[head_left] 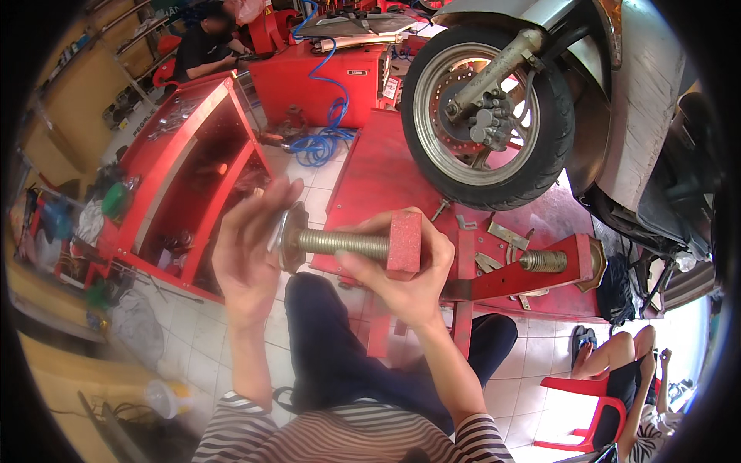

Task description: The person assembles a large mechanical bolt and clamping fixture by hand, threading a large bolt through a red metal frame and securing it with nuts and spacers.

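Bolt point(340, 243), held roughly level above dark trousers point(323, 332): at left, the blurred left hand point(251, 251) is unclenched beside its round plate point(291, 238), contact unclear; at right, the right hand point(423, 289) grasps its red block point(404, 245), thumb near the thread.

White glare burns out the floor tiles point(543, 417) at your lower right, inside a black fisheye rim.
Your left hand point(248, 251) smears with motion blur; the threaded bolt point(340, 243) reads crisper. Straight edges bow outward, and the far-left clutter point(55, 224) seems too soft to make out.
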`<act>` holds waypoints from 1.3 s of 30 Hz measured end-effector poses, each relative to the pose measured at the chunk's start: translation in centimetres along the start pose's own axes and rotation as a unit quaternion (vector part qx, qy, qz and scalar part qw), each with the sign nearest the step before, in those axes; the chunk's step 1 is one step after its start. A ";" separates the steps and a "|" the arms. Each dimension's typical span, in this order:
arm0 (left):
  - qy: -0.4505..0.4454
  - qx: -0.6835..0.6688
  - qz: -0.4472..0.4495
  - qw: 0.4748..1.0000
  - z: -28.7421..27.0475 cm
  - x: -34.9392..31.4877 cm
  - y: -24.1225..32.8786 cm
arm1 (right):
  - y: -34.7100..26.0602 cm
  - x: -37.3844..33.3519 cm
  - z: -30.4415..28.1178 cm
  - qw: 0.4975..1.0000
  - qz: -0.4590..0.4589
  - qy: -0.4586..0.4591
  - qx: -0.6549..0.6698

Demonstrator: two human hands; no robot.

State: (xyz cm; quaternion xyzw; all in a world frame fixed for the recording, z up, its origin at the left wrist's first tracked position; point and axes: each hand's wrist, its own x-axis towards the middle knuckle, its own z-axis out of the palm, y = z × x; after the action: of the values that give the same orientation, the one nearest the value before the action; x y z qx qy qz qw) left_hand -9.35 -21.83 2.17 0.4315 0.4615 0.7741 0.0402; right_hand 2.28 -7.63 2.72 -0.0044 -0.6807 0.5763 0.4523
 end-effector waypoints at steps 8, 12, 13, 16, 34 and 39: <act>-0.039 0.173 0.065 0.982 1.6 0.5 1.6 | 1.0 0.3 0.0 0.998 -0.018 -0.002 0.061; -0.107 -0.087 0.121 0.983 -0.3 0.8 0.6 | 2.0 0.1 -0.2 0.995 -0.037 -0.002 0.093; -0.045 -0.086 0.101 0.990 0.7 0.5 1.2 | 2.0 0.1 -0.1 0.994 -0.030 0.005 0.105; 0.014 0.251 0.005 0.968 1.3 0.7 2.5 | 1.8 0.0 0.0 0.994 -0.027 0.017 0.108; -0.028 -0.080 0.093 0.992 0.0 -0.6 2.8 | 3.4 -1.3 0.2 0.999 -0.021 0.041 -0.023; 0.003 0.116 -0.017 0.993 2.9 0.3 3.2 | 3.2 -1.1 0.2 0.999 -0.013 0.037 -0.028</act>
State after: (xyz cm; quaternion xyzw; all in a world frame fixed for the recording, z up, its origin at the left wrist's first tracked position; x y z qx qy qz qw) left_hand -6.41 -21.50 5.33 0.4233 0.5552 0.7159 0.0015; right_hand 1.16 -7.32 -0.49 -0.0298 -0.6790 0.5507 0.4845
